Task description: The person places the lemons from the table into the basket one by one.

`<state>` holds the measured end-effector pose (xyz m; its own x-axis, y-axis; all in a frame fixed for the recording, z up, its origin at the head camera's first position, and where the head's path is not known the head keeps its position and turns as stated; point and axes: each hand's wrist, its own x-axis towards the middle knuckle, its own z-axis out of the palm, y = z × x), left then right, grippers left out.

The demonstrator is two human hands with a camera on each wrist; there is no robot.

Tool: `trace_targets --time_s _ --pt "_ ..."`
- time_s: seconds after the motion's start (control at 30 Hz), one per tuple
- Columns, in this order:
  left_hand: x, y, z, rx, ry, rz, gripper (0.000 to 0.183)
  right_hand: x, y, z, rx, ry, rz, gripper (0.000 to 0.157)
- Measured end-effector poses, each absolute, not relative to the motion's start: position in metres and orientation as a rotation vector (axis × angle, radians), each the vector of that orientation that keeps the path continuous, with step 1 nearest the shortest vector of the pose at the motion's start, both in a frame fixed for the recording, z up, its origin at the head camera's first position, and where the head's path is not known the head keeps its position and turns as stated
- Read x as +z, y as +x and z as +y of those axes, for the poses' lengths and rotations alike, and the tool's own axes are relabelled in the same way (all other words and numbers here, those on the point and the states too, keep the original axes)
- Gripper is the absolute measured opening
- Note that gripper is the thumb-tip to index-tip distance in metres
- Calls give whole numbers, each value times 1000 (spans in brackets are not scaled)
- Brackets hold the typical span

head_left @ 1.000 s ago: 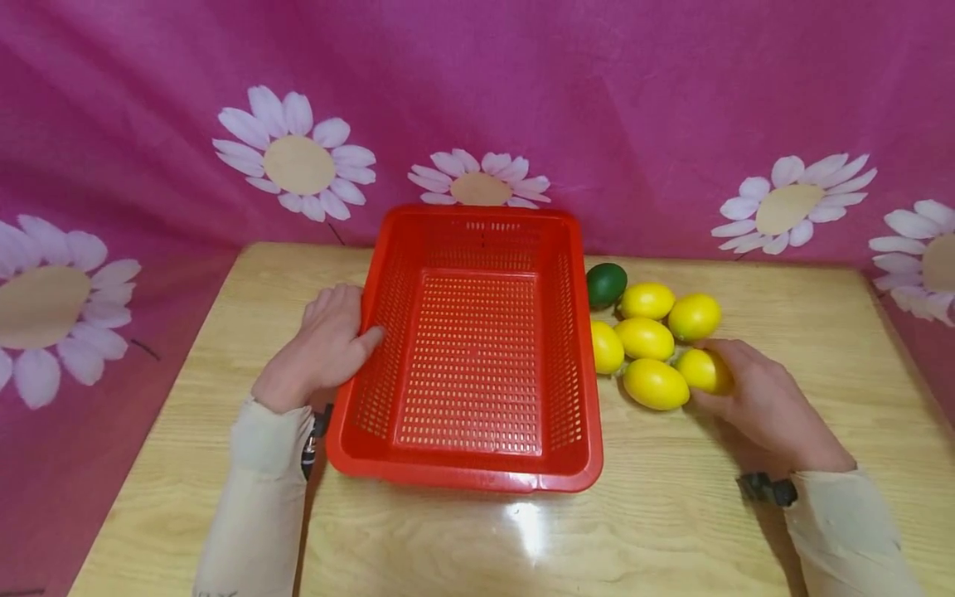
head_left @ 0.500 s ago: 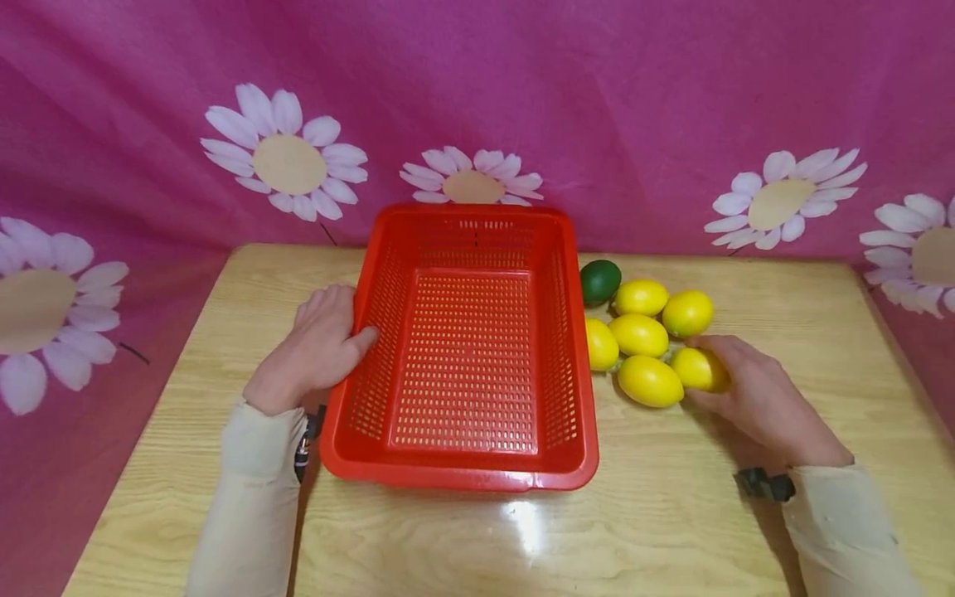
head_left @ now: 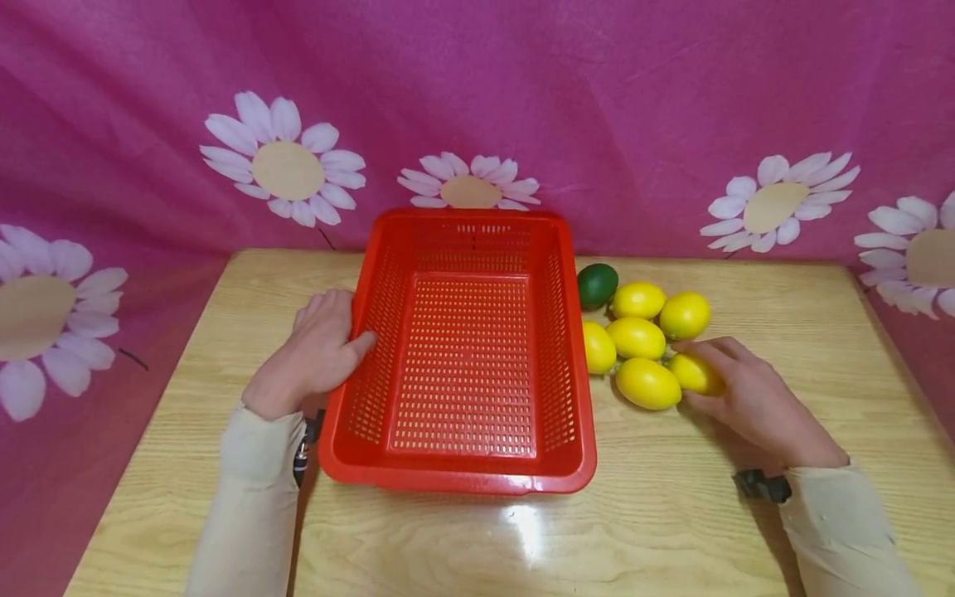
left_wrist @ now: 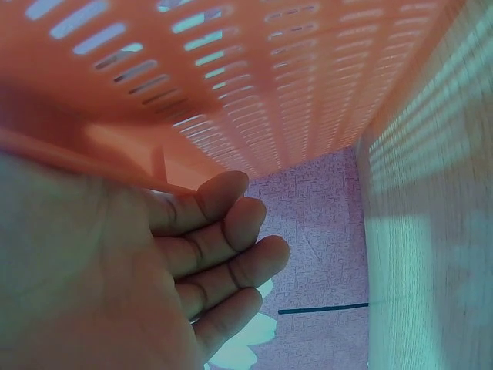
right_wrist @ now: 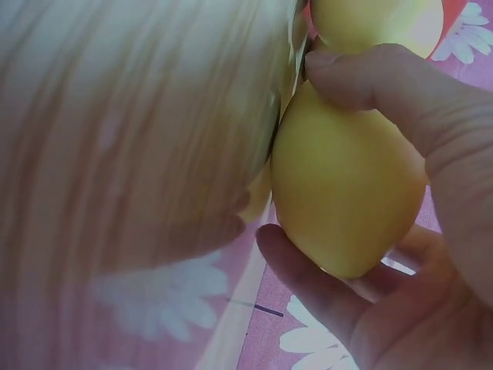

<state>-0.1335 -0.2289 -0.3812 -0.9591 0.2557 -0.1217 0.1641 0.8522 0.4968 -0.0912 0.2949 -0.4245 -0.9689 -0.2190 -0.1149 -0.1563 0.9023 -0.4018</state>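
Observation:
A red plastic basket [head_left: 462, 481] with perforated walls sits on the table, nothing inside it. My left hand [head_left: 306, 361] grips its left rim, thumb over the edge. In the left wrist view, the fingers [left_wrist: 258, 262] lie bent outside the basket wall. To the right, my right hand [head_left: 761, 406] holds a yellow lemon [head_left: 695, 375] on the tabletop. The right wrist view shows thumb and fingers around this lemon [right_wrist: 347, 177]. Several other lemons [head_left: 647, 384] lie close by, one of them partly hidden by the basket's right rim.
Beside the basket's far right side lies a dark green fruit [head_left: 598, 286]. The light wooden table [head_left: 418, 547] backs onto a magenta cloth [head_left: 634, 99] with white flowers. The basket's far end stands close to that cloth.
The head view has shifted slightly, so everything appears a little further left. Both hands keep their places, the left on the basket rim and the right around the lemon.

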Motion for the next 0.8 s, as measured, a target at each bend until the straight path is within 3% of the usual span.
trace_targets --time_s 0.8 --pt "-382 -133 -230 721 344 2859 42 -418 -91 295 -463 -376 3010 63"
